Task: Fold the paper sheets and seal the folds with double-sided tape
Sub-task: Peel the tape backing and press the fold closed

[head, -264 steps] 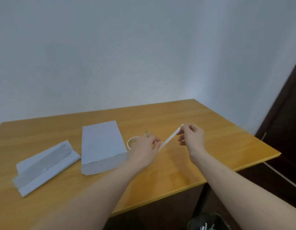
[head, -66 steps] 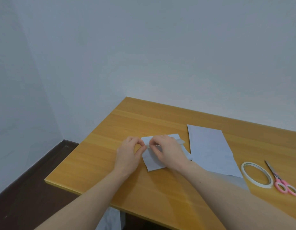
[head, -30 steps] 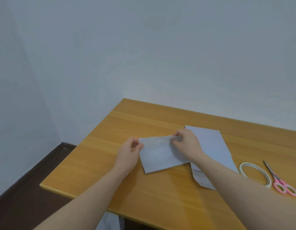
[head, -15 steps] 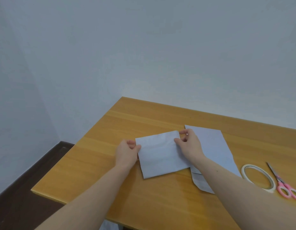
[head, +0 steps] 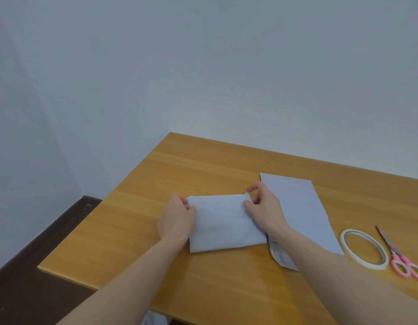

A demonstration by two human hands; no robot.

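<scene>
Both hands grasping folded paper (head: 223, 222): left hand (head: 177, 219) pinches left edge, right hand (head: 264, 207) pinches right corner. I judge uneven pull could skew fold, tape bonding crooked.

The orange-brown wooden bench (head: 137, 233) looks smooth, slightly glossy; the white folded paper sheet (head: 223, 224) is matt; the pink-handled scissors (head: 401, 260) have plastic handles and metal blades.
</scene>
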